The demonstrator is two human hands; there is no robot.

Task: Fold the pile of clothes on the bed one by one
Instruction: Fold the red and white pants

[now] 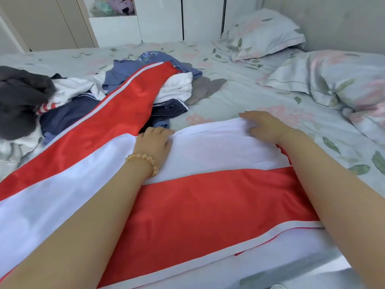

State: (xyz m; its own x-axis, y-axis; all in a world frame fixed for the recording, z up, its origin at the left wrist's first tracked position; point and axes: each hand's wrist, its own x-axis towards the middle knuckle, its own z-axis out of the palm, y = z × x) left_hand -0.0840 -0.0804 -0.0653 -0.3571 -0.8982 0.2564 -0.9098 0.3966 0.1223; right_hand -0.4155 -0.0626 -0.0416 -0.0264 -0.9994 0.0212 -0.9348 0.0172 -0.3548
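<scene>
My left hand (155, 142) and right hand (265, 126) both rest flat, fingers relaxed, on the red-and-white garment (198, 195) (its sleeve draped over the clothes pile (83, 97) beyond it) on the bed (239, 94)

arms: two bare forearms, no sleeves in view | left hand (155, 142): chunky bracelet of amber translucent beads (143, 161) at wrist | right hand (264, 126): thin gold chain bracelet (284, 134), possibly with small charm
</scene>
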